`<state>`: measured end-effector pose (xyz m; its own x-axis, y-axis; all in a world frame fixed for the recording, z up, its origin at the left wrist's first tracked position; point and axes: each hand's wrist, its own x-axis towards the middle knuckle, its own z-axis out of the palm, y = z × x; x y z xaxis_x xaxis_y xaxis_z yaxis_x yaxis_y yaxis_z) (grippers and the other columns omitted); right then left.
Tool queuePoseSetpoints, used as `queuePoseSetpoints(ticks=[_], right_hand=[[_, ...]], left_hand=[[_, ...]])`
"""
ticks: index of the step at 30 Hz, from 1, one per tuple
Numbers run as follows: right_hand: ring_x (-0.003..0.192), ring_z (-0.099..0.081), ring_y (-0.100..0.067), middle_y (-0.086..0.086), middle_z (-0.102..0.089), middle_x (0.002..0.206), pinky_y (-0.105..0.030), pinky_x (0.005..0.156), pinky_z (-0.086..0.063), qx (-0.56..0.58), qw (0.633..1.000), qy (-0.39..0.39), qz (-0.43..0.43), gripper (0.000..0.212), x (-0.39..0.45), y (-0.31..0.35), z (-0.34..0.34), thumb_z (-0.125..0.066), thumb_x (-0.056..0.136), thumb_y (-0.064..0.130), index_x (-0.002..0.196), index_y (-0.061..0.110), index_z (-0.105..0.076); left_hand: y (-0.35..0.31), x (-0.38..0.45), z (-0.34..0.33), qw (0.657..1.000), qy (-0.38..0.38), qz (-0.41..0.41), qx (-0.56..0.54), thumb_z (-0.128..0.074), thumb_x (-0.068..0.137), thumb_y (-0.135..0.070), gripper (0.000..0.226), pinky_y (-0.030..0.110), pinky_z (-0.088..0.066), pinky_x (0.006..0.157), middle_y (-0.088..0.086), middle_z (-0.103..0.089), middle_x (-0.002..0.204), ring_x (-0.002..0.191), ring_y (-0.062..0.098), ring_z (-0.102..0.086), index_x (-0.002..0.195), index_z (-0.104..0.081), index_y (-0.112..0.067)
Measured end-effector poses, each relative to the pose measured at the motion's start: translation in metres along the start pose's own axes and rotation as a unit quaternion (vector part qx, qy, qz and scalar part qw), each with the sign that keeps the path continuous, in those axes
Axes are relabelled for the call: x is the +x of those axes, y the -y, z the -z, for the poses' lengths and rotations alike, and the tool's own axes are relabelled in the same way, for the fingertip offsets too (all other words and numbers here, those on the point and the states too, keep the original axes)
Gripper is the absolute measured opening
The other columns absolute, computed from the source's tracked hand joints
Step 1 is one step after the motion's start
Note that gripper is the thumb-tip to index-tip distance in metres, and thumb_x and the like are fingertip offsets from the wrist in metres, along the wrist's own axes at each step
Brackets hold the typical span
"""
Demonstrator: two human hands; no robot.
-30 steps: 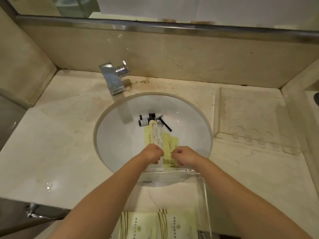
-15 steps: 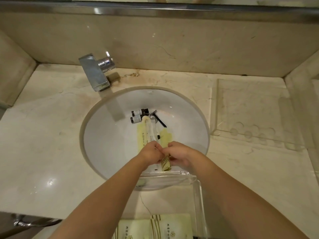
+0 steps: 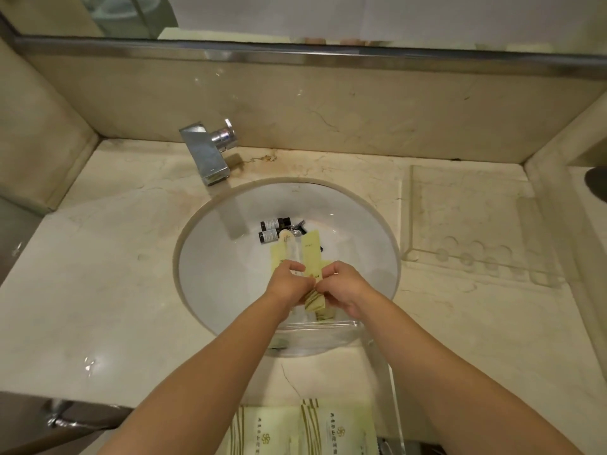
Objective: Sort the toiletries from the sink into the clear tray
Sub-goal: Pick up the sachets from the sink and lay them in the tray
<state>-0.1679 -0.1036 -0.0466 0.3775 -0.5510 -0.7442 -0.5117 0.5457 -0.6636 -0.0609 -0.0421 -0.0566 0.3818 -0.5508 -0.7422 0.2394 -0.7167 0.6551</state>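
Nearest the camera, at 6 o'clock, the clear tray point(image 3: 387, 389) sits on the desk point(image 3: 98, 307) with two pale yellow-green sachets point(image 3: 305, 431) already lying flat in it, side by side. The tray's far edge hangs over the near lip of the sink point(image 3: 203, 257).

Just beyond that, both hands are together over the near half of the basin. The left hand point(image 3: 289, 284) and right hand point(image 3: 345, 287) have curled fingers pinching the near end of one long yellow packet point(image 3: 312, 257). It looks lifted off the pile, long axis running roughly 6 to 12, the free end pointing away toward the tap. Neither hand is really nearer; they meet right on it. So the tray is straight back toward 6 from the grip, and I'd guess the next move is a pull back toward the body with the packet kept lengthwise.

Farther in, at 12 from the hands: another yellow packet point(image 3: 277, 257) flat in the bowl, a clear-wrapped thing with a cream round end point(image 3: 289, 239), two small dark bottles point(image 3: 272, 229) lying on their sides, and some black bits I can't make out, mostly hidden.

Beyond that, the chrome faucet point(image 3: 207, 152) at 11, and a second clear acrylic tray point(image 3: 469, 218) at 2, nothing in it that I can see.
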Motion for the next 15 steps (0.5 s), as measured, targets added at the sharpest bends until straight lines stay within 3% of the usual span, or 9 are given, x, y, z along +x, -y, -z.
queuePoseSetpoints(ticks=[4,6,10,13,15], right_hand=[[0.059,-0.056,-0.017,-0.008,-0.057,0.075,-0.026,0.059,-0.05,-0.036,0.999,-0.007,0.03,0.02,-0.019,0.002,-0.004,-0.063,0.083,-0.004,0.08,0.012,-0.051],[0.06,-0.059,-0.018,-0.01,-0.063,0.083,-0.03,0.064,-0.052,-0.023,0.999,-0.004,0.033,0.016,-0.031,0.002,-0.005,-0.064,0.085,0.004,0.095,0.011,-0.054],[0.067,-0.065,-0.022,-0.01,-0.067,0.097,-0.037,0.075,-0.06,0.036,0.994,-0.069,0.077,0.058,-0.048,0.0,-0.007,-0.058,0.089,0.008,0.14,0.021,-0.035],[0.064,-0.065,-0.023,-0.006,-0.066,0.091,-0.045,0.087,-0.058,0.052,0.986,-0.106,0.118,0.073,-0.064,-0.001,-0.007,-0.054,0.09,0.006,0.149,0.034,-0.021],[0.063,-0.067,-0.022,-0.006,-0.064,0.098,-0.045,0.086,-0.059,0.028,0.982,-0.126,0.139,0.07,-0.074,-0.003,-0.01,-0.052,0.09,0.003,0.149,0.032,-0.027]], left_hand=[[-0.007,-0.019,0.021,0.999,0.021,-0.026,-0.004,-0.061,0.084,0.004,0.035,0.028,-0.041,0.052,0.006,-0.056,0.078,0.059,0.018,-0.05,0.111,-0.05,-0.015],[-0.008,-0.029,0.036,0.997,0.045,-0.053,0.029,-0.061,0.083,0.009,0.039,0.028,-0.044,0.054,0.003,-0.053,0.079,0.064,0.018,-0.053,0.112,-0.053,-0.015],[-0.01,-0.051,0.062,0.987,0.095,-0.092,0.09,-0.06,0.085,0.008,0.033,0.036,-0.052,0.072,0.008,-0.055,0.086,0.078,0.024,-0.058,0.105,-0.064,-0.018],[-0.008,-0.067,0.073,0.978,0.121,-0.111,0.129,-0.06,0.085,0.006,0.034,0.031,-0.05,0.069,0.007,-0.056,0.084,0.072,0.02,-0.057,0.11,-0.065,-0.017],[-0.006,-0.08,0.078,0.971,0.138,-0.12,0.152,-0.061,0.086,0.004,0.033,0.029,-0.05,0.068,0.007,-0.055,0.084,0.071,0.019,-0.056,0.109,-0.065,-0.02]])
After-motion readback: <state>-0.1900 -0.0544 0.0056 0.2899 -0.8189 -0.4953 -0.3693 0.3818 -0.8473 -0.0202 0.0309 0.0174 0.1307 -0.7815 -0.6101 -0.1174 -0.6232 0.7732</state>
